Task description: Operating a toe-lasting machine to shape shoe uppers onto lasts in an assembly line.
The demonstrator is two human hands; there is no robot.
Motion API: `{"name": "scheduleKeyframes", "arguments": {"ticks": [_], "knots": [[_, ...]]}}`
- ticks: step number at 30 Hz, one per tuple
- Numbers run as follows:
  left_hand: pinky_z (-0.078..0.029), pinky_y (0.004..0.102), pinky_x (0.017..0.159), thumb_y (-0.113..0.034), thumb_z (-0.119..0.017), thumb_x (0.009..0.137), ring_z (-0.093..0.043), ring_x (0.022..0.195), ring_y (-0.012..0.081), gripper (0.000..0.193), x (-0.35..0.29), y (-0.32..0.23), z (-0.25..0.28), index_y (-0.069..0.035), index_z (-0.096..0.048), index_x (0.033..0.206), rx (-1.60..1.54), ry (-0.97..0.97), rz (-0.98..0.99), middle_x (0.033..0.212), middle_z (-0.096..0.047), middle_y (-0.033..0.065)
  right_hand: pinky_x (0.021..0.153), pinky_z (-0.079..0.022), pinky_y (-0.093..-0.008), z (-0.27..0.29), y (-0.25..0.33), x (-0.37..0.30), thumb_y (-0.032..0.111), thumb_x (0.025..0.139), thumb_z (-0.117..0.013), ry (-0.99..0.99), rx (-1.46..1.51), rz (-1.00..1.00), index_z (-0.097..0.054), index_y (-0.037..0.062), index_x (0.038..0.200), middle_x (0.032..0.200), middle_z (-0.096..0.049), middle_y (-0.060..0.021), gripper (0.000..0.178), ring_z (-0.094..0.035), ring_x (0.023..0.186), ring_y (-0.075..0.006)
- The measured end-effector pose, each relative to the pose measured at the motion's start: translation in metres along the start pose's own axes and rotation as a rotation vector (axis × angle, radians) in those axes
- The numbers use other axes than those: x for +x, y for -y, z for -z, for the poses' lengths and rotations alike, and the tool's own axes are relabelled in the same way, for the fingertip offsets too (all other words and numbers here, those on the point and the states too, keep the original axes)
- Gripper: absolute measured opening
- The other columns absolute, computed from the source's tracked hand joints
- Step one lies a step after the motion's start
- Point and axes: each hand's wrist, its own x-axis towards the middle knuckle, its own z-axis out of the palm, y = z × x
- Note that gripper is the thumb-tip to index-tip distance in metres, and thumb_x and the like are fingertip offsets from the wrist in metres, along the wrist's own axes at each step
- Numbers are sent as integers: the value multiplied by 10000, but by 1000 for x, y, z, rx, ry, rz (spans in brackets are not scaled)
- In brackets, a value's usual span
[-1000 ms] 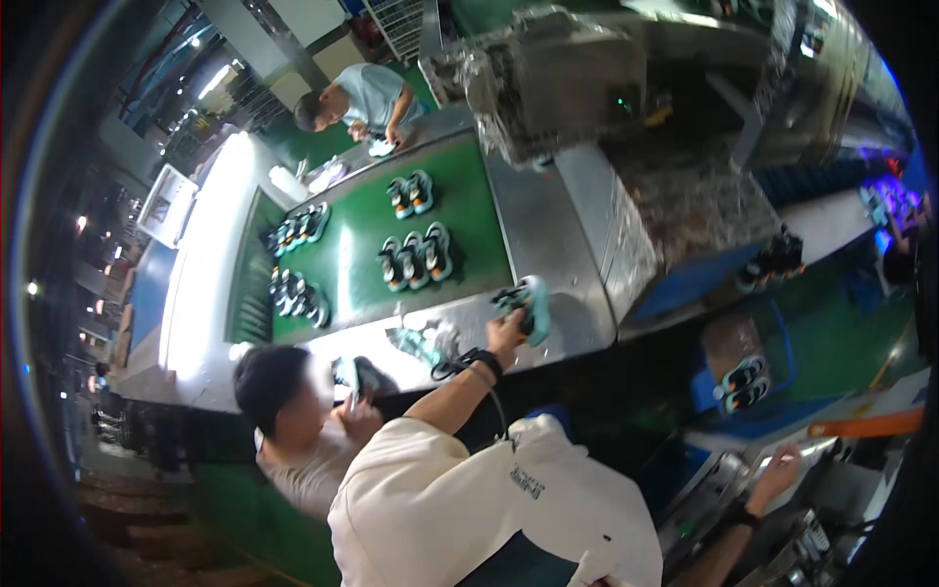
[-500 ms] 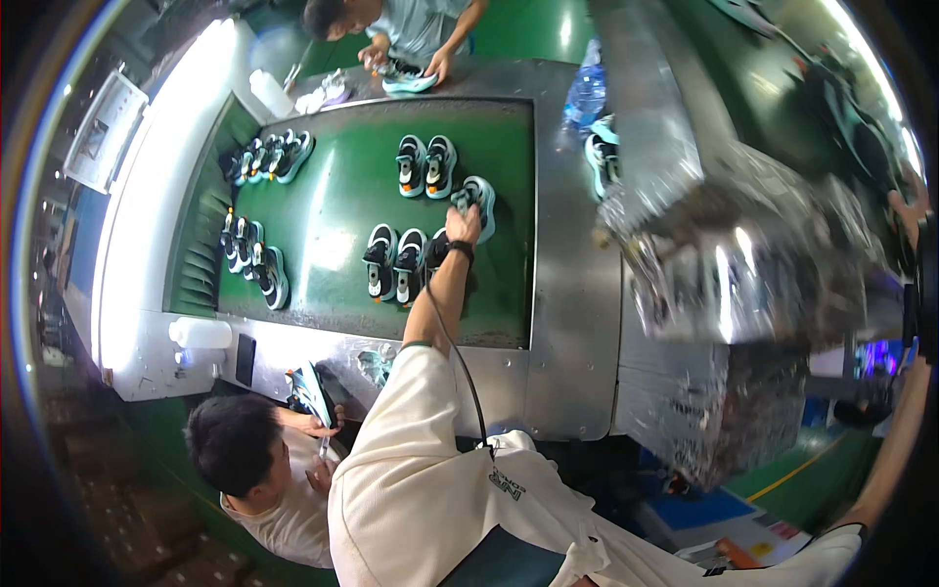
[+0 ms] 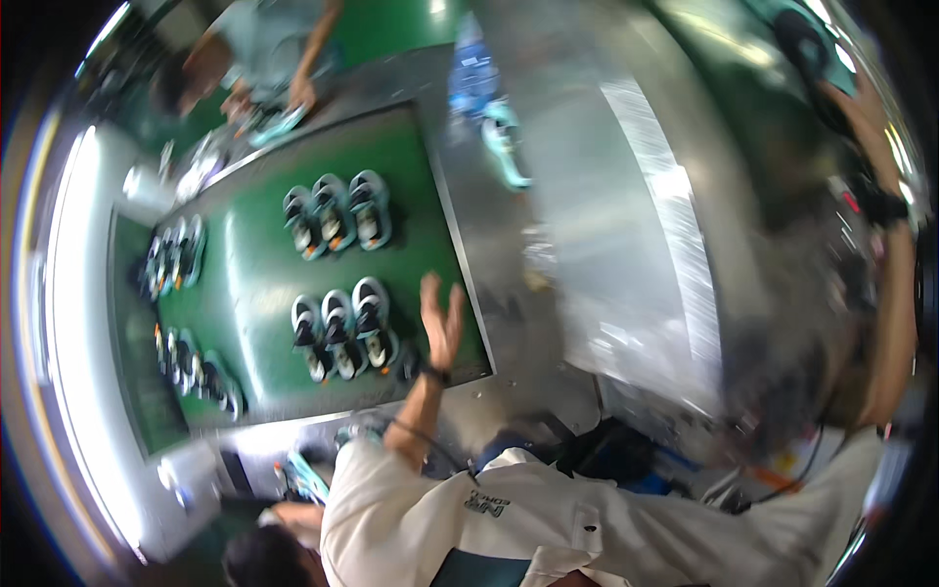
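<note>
My left hand hovers over the green belt near its right edge, fingers apart and nothing in them. Beside it stands a row of three black, white and pale teal sneakers. Another row of three sneakers lies farther off on the same surface. Far out at the upper right, my right hand is closed on a dark and teal shoe. Motion blur and the picture's rim hide much of that grip.
More sneakers line the belt's left side. A blue-tinted bottle and a single sneaker rest on the metal border. Blurred silver wrapping fills the right. One co-worker handles a shoe opposite; another sits lower left.
My left hand has let go of a sneaker, which now stands in the far row. My right hand has moved up to the dark and teal shoe. The whole view has swung right.
</note>
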Motion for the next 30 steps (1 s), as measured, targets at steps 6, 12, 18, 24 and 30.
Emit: {"name": "scheduleKeyframes", "arguments": {"ticks": [6,12,18,24,30], "knots": [[-441,418,1012,-325,-476,1001,-539,1195,302,494,-166,-215,-24,31,-453,1342,-919,1295,571,1306,-538,185,1033,-377,-342,157,155,-173,231,707,-775,-94,322,-479,-376,74,1439,1371,-509,-175,848,-477,1283,-264],[-297,518,1119,-592,-356,957,-372,1346,345,750,-241,-334,-114,-60,-258,1476,-1228,1797,934,1488,-329,183,1118,-206,-526,236,194,-387,204,722,-677,-90,197,-124,-397,33,1409,1337,-482,-155,761,-434,1284,-318],[-352,453,1102,-379,-467,979,-475,1256,293,558,-391,-340,-136,-55,-357,1420,-989,1984,853,1380,-460,144,1113,-264,-540,311,264,-577,-7,583,-767,152,-20,-627,-432,132,1396,1431,-399,-111,890,-366,1326,-355],[-486,355,943,-188,-462,1005,-597,1091,207,356,-571,-347,-135,-41,-445,1328,-662,2305,637,1234,-585,94,1054,-378,-404,357,345,-775,166,739,-785,-489,530,-1285,-338,87,1451,1430,-392,-216,844,-481,1245,-307],[-430,292,925,-200,-631,922,-533,1059,161,559,-763,-326,-74,24,-382,1370,-511,2342,-294,1200,-553,111,873,-469,-277,372,413,-910,118,708,-753,-1261,133,-1751,-524,13,1234,1074,-602,-63,583,-582,963,-142]]}}
